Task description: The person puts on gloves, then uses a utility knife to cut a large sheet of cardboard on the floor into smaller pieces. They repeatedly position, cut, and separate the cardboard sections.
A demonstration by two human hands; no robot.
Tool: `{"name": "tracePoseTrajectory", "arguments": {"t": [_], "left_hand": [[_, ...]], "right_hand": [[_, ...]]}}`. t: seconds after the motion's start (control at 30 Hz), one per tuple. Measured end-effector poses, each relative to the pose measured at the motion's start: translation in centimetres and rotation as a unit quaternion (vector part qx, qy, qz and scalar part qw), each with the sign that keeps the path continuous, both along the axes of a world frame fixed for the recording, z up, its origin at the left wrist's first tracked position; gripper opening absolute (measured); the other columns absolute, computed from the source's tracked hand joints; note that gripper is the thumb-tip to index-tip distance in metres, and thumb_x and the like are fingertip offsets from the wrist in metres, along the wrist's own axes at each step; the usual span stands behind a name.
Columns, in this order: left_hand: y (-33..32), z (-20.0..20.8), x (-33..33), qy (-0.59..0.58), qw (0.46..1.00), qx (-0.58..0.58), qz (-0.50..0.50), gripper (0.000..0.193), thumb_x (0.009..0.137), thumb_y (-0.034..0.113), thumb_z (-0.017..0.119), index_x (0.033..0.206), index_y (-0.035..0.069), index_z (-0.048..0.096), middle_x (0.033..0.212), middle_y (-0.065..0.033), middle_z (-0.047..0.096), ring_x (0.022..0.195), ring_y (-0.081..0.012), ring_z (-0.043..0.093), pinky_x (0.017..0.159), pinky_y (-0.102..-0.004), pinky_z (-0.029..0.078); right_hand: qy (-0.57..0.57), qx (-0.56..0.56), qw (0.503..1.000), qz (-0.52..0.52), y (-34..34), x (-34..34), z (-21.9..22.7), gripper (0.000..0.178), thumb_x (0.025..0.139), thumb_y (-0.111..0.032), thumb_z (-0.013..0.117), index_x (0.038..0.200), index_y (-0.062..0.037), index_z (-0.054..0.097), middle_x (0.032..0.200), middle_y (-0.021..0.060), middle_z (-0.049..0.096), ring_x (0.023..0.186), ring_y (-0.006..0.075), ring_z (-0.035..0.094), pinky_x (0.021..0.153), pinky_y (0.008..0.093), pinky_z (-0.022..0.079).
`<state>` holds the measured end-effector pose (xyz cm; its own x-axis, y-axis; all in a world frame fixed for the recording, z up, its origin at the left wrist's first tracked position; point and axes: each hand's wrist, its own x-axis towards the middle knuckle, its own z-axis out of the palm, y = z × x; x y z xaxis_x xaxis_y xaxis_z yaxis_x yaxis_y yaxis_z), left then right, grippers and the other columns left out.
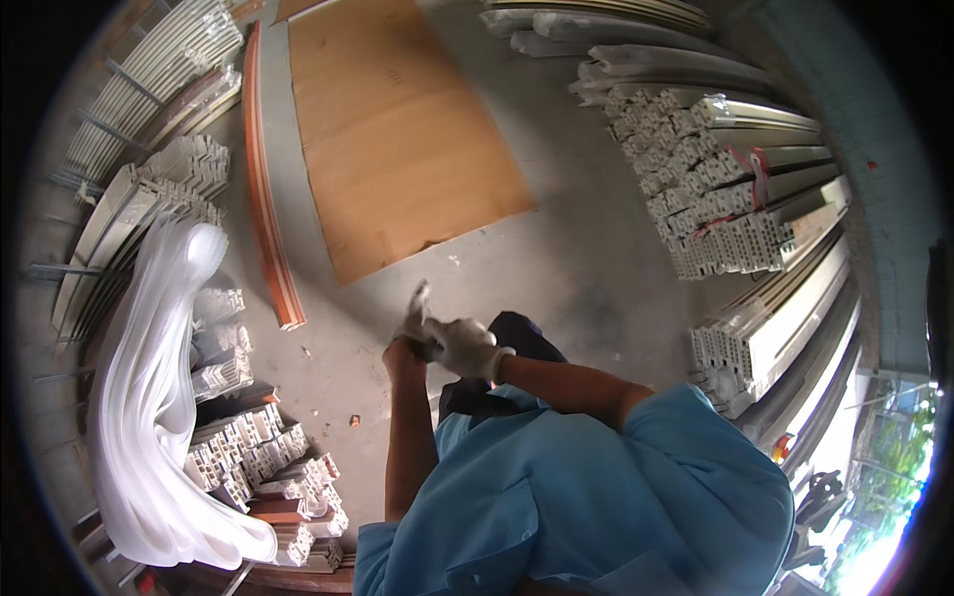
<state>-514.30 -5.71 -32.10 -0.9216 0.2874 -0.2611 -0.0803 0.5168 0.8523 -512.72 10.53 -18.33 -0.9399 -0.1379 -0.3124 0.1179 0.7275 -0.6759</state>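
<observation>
The pale glove covers the left hand, whose grip I cannot tell; the gloved right hand clasps it. Ahead, a brown sheet and reddish strip cover floor between stacked profiles.

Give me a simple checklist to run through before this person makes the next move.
1. Right hand gloved: ok, a pale glove covers it.
2. Left hand fully gloved: cannot tell; a glove shows, but the right hand partly hides it.
3. Hands apart: not ok, they meet in front of the body.
4. Brown sheet spread out on the floor: ok.
5. Long orange-brown strips off the sheet: ok, they lie to its left with a gap.
6. Floor free of litter: not ok, small scraps lie near the left-hand stacks.
</observation>
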Motion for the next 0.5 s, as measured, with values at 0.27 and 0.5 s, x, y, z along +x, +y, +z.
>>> {"name": "tracePoseTrajectory", "arguments": {"t": [0.27, 0.5], "left_hand": [[1.7, -1.9, -7.0, 0.046, 0.996, -0.035, -0.069, 0.03, 0.087, 0.025, 0.056, 0.109, 0.005, 0.062, 0.101, -0.0222, 0.066, 0.095, -0.0381, 0.064, 0.078, -0.0467, 0.05], [7.1, -2.9, -25.0, 0.213, 0.841, -0.442, -0.227, 0.058, 0.09, 0.033, 0.044, 0.142, 0.017, 0.026, 0.148, -0.0061, 0.026, 0.139, -0.0345, 0.027, 0.106, -0.0537, 0.027]], "right_hand": [[0.018, -0.032, 0.999, 0.006, 2.4, -9.5, -2.0, 0.019, 0.087, -0.026, 0.06, 0.094, -0.0088, 0.058, 0.08, 0.0143, 0.068, 0.079, 0.0358, 0.066, 0.071, 0.0475, 0.05], [-0.007, -0.052, 0.994, 0.094, 5.5, -21.7, -3.3, 0.02, 0.086, -0.025, 0.06, 0.097, -0.0084, 0.054, 0.075, 0.0167, 0.065, 0.076, 0.0379, 0.065, 0.07, 0.0497, 0.047]]}}
